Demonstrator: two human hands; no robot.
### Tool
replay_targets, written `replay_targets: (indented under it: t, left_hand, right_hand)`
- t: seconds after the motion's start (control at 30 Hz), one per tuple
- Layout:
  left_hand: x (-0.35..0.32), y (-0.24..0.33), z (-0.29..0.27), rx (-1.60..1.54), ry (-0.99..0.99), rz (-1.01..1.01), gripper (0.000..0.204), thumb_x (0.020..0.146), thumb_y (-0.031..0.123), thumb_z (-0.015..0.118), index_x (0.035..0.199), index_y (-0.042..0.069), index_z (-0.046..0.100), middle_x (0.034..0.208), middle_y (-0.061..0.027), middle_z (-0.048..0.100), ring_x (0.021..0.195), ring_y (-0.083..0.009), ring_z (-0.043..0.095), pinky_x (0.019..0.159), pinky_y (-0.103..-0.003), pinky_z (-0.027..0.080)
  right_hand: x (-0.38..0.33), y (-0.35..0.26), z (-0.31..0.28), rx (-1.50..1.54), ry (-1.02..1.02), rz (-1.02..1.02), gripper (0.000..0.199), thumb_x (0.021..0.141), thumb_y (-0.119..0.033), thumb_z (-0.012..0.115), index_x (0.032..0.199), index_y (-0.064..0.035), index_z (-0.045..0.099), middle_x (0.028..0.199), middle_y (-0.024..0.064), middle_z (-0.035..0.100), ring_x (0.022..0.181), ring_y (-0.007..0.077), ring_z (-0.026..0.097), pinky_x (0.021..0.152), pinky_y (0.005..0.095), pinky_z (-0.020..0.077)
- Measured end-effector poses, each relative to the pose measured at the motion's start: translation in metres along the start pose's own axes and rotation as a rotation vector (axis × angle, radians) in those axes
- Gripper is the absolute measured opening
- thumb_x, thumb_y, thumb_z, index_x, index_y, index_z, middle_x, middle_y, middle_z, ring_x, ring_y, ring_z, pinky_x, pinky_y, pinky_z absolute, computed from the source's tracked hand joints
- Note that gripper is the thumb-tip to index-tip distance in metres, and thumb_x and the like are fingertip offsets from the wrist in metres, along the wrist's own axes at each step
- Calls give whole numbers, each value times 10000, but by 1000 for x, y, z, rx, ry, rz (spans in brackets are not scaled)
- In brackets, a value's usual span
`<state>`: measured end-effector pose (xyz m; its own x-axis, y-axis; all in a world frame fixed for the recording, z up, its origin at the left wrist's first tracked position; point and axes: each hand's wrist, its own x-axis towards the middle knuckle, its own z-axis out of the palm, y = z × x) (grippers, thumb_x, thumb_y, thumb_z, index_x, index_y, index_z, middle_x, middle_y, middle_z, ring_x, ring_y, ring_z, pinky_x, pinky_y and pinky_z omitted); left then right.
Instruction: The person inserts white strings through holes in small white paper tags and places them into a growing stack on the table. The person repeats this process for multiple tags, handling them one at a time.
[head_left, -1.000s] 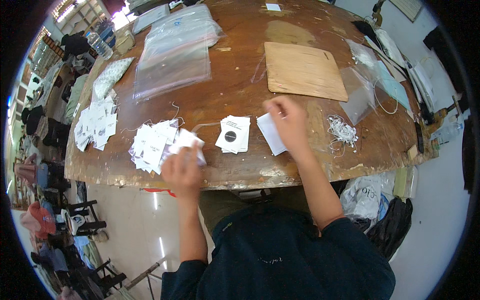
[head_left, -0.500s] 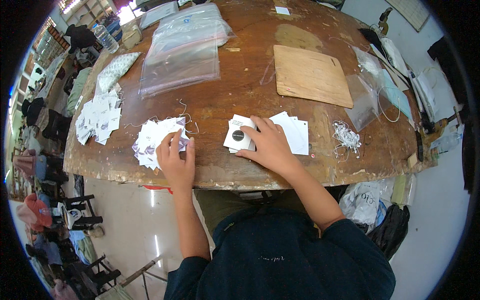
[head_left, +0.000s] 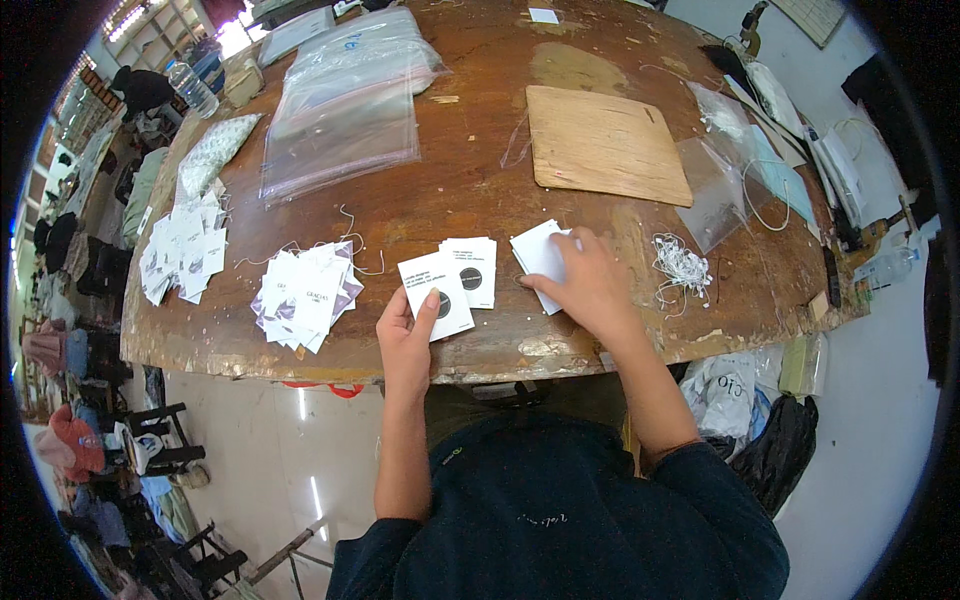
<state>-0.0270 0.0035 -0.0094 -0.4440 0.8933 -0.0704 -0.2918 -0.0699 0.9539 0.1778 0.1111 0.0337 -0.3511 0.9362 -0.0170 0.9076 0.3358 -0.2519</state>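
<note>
A white printed card with a dark circle (head_left: 422,283) is pinched between the thumb and fingers of my left hand (head_left: 405,350). Just behind it lies a small stack of matching cards (head_left: 482,262), partly covered by the held one. My right hand (head_left: 598,285) grips a stack of plain white cards (head_left: 536,250), thumb at the near edge and fingers over the right side; how many cards it has is hidden. Left of my left hand sits a loose pile of white and purple tags (head_left: 303,298) with white strings.
Another tag pile (head_left: 185,255) lies at far left, below a packet of small white pieces (head_left: 218,150). Clear plastic bags (head_left: 345,130) and a wooden board (head_left: 608,145) lie further back. At right is a tangle of white strings (head_left: 682,268); the table's worn edge (head_left: 520,372) runs in front.
My left hand has moved right from the tag pile and now holds a printed card. My right hand has shifted right, off the printed cards and onto the plain ones.
</note>
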Motion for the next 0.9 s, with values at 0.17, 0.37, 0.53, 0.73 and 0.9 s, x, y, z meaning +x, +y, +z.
replay_targets:
  t: [0.17, 0.37, 0.53, 0.73, 0.9]
  left_hand:
    - [-2, 0, 8, 8, -17, 40, 274, 956, 83, 601, 1195, -50, 578, 1074, -79, 661, 936, -101, 616, 821, -261, 505]
    - [-2, -3, 11, -55, -14, 30, 277, 995, 121, 531, 1221, -36, 563, 1086, -73, 652, 956, -106, 616, 829, -263, 505]
    - [-1, -8, 13, -103, -33, 14, 286, 1000, 132, 528, 1232, -31, 557, 1098, -75, 652, 971, -113, 620, 846, -271, 504]
    - [-3, -7, 19, -87, -59, 23, 289, 1006, 137, 519, 1233, -39, 557, 1094, -77, 652, 972, -95, 602, 842, -258, 493]
    - [-4, -8, 22, -111, -65, 11, 287, 1008, 136, 517, 1232, -38, 558, 1091, -71, 653, 955, -95, 608, 839, -259, 494]
  right_hand:
    - [-9, 1, 16, -22, 111, -54, 517, 804, -416, 713, 1179, -70, 634, 1214, 170, 572, 1110, 359, 549, 887, 472, 479]
    - [-11, 2, 21, 3, 193, -39, 469, 818, -403, 699, 1144, -67, 659, 1218, 186, 576, 1103, 361, 549, 885, 462, 482]
    - [-15, 3, 28, -1, 189, -34, 445, 822, -389, 699, 1125, -64, 666, 1244, 183, 562, 1101, 356, 536, 882, 471, 469]
    - [-13, 7, 31, 132, 269, -96, 426, 835, -359, 688, 1155, -80, 661, 1302, 168, 515, 1157, 346, 476, 919, 482, 396]
    - [-17, 10, 31, 144, 284, -70, 357, 850, -290, 666, 1147, -91, 674, 1322, 154, 493, 1199, 339, 433, 944, 506, 349]
